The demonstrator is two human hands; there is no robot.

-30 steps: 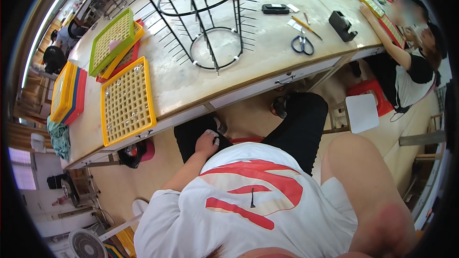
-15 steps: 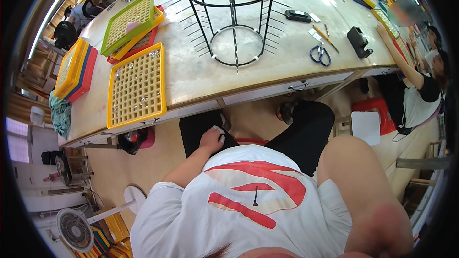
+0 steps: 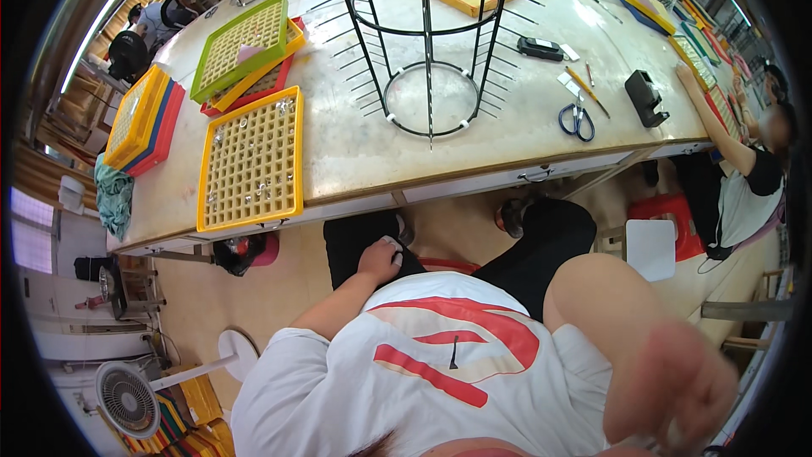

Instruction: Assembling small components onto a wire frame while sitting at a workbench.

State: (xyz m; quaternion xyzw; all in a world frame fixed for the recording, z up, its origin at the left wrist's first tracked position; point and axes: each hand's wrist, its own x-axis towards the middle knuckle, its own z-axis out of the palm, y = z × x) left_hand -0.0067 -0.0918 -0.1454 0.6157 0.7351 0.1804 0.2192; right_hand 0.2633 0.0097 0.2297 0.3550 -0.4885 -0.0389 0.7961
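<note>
My left hand (image 3: 381, 261) rests on my black-trousered left thigh (image 3: 345, 241), below the table edge. Its fingers lie over the cloth with pale wraps on some fingertips, and nothing shows in it. Raised close to my body at the lower right, my right hand (image 3: 687, 385) is smeared by motion; its fingers cannot be made out, nor can anything in them. Neither hand touches the table. In front of me stands a black wire rack (image 3: 429, 31) with round hoops and rows of thin prongs. Left of it lies a yellow compartment tray (image 3: 298, 152) with small shiny pieces in some cells.
Stacked trays, a green one (image 3: 280, 34) on top, sit farther left. Scissors (image 3: 577, 122), a pencil (image 3: 588, 91), a black stapler-like thing (image 3: 540, 48) and a tape dispenser (image 3: 646, 99) lie to the right. A co-worker's arm (image 3: 719, 129) reaches onto the table at the far right.
My right hand has lifted and turned near the lower right. The whole view has shifted a little, so the table things appear lower and farther right. My left hand stays on my thigh.
</note>
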